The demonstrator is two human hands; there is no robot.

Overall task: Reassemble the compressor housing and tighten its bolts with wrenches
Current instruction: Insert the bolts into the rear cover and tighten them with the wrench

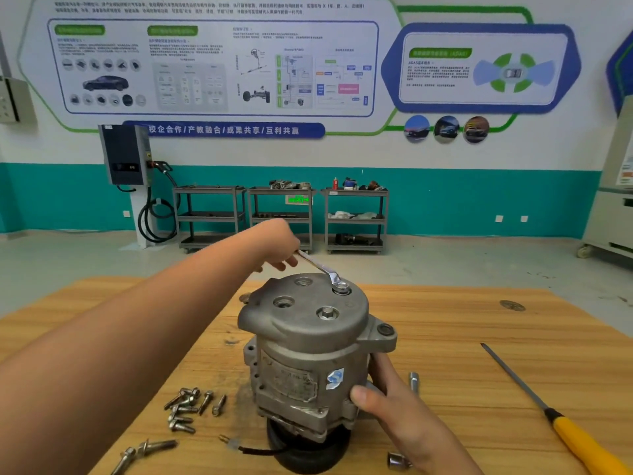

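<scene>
In the head view, the only one I have, the compressor [308,354] stands upright in the middle of the wooden table [462,320], its black pulley [305,454] at the bottom and the round end cover [301,303] on top. The left hand [279,246] reaches over the cover from the left, and its fingers are curled around the far end of a ring wrench [320,267]. The ring end of the wrench sits on the rear bolt [340,286] of the cover. The right hand [387,402] grips the lower right side of the housing, with the thumb in front; the other fingers are hidden behind the body. A second bolt [327,313] is seated in the cover nearer to me, with no tool on it. I judge that the step in hand is the tightening of the cover bolts, so the housing seems to be closed already. The next move calls for a swing of the wrench while the right hand stops the body from turning, and the ring must stay flat on the bolt head. Loose bolts [186,406] lie on the table to the left of the compressor, and a screwdriver with yellow handle [555,413] lies well apart to the right.
</scene>
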